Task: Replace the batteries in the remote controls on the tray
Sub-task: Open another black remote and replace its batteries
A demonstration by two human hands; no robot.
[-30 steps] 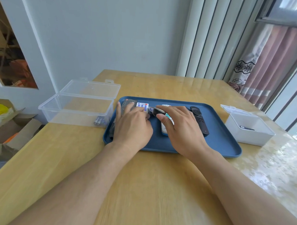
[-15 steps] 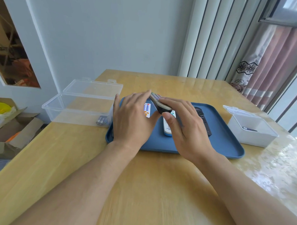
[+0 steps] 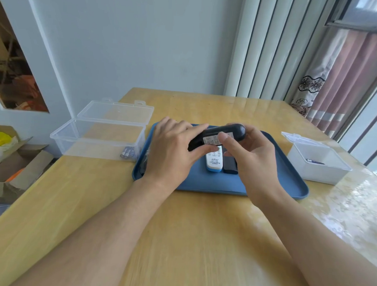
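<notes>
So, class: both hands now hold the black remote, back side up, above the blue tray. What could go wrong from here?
1. If the left hand or right hand slips, the black remote control may drop onto the white-and-blue remote lying on the blue plastic tray beneath.
2. Its cover may spring off and land off the tray.
</notes>
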